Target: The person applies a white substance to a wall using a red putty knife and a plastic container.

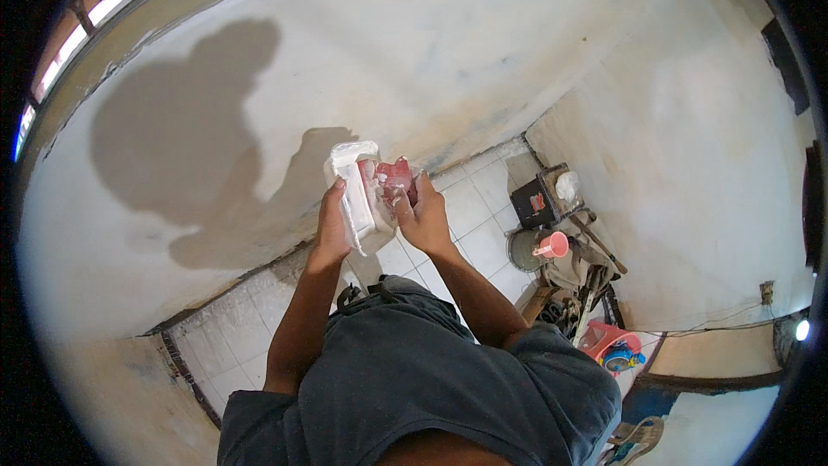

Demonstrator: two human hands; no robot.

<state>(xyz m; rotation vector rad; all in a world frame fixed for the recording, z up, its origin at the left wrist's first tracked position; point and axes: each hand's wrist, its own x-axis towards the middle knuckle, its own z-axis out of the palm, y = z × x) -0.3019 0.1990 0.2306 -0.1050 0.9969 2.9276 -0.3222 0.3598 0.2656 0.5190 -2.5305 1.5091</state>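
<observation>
Left hand (pixel 331 223), grip clasping white-smeared container (pixel 360 207), right hand (pixel 426 223), grip holding red piece (pixel 395 174), pale wall (pixel 388 43) beyond

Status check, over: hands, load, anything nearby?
Left hand gripping white-smeared tub. Right hand holding red object, kind unclear, at the tub. Pale wall ahead; black box, pink dipper rightward, apart from hands.

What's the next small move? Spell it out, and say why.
Probably wipe the red piece against the rim of the white tub: white residue clings to the piece, the right hand holds it at the tub's right side, and the left hand supports the tub, so loose bits would likely drop back inside.
</observation>
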